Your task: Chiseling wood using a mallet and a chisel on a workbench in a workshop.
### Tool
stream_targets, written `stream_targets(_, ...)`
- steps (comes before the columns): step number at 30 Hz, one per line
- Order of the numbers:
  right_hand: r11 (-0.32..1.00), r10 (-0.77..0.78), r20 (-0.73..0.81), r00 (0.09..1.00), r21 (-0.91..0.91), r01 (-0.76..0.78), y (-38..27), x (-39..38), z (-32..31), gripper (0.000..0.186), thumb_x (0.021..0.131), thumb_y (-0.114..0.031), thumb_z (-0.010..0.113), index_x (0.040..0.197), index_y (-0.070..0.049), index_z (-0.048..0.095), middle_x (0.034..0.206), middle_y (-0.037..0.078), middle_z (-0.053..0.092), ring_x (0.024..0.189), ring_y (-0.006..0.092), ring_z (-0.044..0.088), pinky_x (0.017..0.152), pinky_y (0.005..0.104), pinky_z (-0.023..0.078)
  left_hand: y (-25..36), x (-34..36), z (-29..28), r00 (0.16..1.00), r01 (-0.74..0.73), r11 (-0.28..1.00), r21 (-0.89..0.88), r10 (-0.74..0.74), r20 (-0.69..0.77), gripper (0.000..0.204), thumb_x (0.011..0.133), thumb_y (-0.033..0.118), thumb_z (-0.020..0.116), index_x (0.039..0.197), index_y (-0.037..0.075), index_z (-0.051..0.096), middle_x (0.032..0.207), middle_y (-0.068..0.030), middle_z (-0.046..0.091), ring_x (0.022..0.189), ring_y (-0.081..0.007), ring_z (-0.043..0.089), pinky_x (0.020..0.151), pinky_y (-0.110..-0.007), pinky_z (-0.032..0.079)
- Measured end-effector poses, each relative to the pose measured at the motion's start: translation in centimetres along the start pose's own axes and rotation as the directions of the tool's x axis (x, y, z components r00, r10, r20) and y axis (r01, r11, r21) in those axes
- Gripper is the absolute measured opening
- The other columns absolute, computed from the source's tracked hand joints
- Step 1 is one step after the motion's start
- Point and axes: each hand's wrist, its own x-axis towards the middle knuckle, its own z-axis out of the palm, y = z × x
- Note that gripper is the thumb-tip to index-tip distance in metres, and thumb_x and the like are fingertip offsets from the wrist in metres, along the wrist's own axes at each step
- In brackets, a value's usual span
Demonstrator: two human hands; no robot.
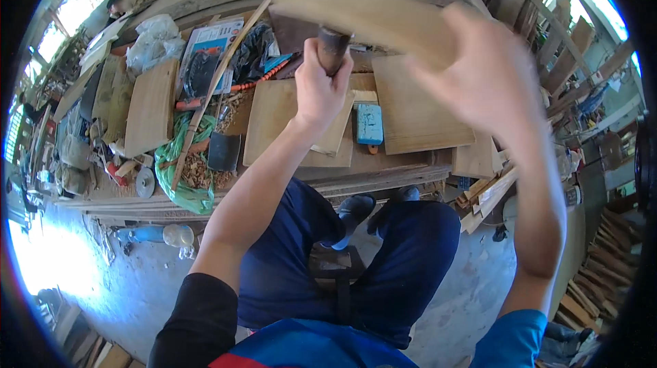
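Over the middle of the bench, my left hand (320, 87) is closed around a dark, short cylindrical handle (333, 48). Its top shows above my fingers; whatever is at its lower end is hidden. My right hand (479, 70), smeared by motion, grips the right end of a long, thick wooden block (363, 9) raised above the handle. The block is blurred too and covers part of the bench behind. Below my left hand lie pale flat boards (274, 118), with a blue block with a dark pattern (369, 125) on them. Another light board (421, 108) lies right of that block.
A green plastic bag (185, 187) with wood shavings hangs at the bench's front edge. Left of it are a curved board (152, 104), tools and a clear plastic bag (154, 40). Scrap wood (489, 197) juts out front right. My knees are under the bench edge.
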Motion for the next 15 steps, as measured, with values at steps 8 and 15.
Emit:
stream_targets(8,0.117,0.442,-0.348,0.827,0.936,0.332,1.3,-2.3,11.1,0.02,0.096,-0.026,0.075,0.094,-0.008,0.065,0.067,-0.003,0.056,0.061,0.0093,0.056,0.058,0.0281,0.044,-0.5,-0.2,-1.3,0.985,0.087,0.971,-0.223,-0.118,-0.13,0.02,0.096,0.009,0.072,0.103,0.003,0.055,0.084,-0.0076,0.069,0.074,-0.0123,0.066,0.067,-0.028,0.051)
stream_targets(15,0.48,0.343,0.092,0.935,0.838,-0.259,4.6,-3.1,23.0,0.051,0.086,-0.037,0.08,0.11,0.007,0.068,0.08,0.015,0.072,0.074,0.0232,0.07,0.071,0.0384,0.053,-0.8,3.1,-5.1,0.935,0.127,0.83,-0.544,-0.282,-0.213,0.024,0.1,0.013,0.067,0.08,0.006,0.056,0.052,0.0018,0.047,0.04,-0.0079,0.04,0.039,-0.026,0.03)
